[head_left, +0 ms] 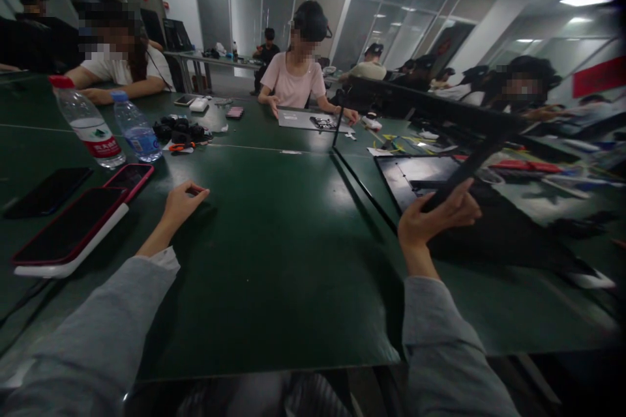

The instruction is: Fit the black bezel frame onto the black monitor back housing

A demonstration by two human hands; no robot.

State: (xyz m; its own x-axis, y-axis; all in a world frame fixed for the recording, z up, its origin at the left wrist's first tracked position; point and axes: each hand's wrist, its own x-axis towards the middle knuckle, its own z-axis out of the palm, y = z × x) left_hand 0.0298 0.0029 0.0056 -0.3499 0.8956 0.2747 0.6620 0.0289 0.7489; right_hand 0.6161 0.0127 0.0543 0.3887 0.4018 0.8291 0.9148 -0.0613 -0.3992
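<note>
My right hand [437, 218] grips a black frame [469, 166], thumb and fingers around one of its bars. The frame is raised and tilted at the right, with thin bars reaching left and down toward the green table [274, 254]. Beneath and behind it lies a dark panel [415, 172] with a shiny surface. On the left, my left hand [186, 205] rests at the table with its fingers curled together; whether anything small is inside them is hidden.
At the left are two bottles [98, 140] [139, 133], phones [71, 225] and a dark phone [49, 190]. Black parts [180, 130] lie beyond. Across the table a person in pink [296, 81] touches a grey panel [298, 118]. Cables and red items [525, 165] lie at right.
</note>
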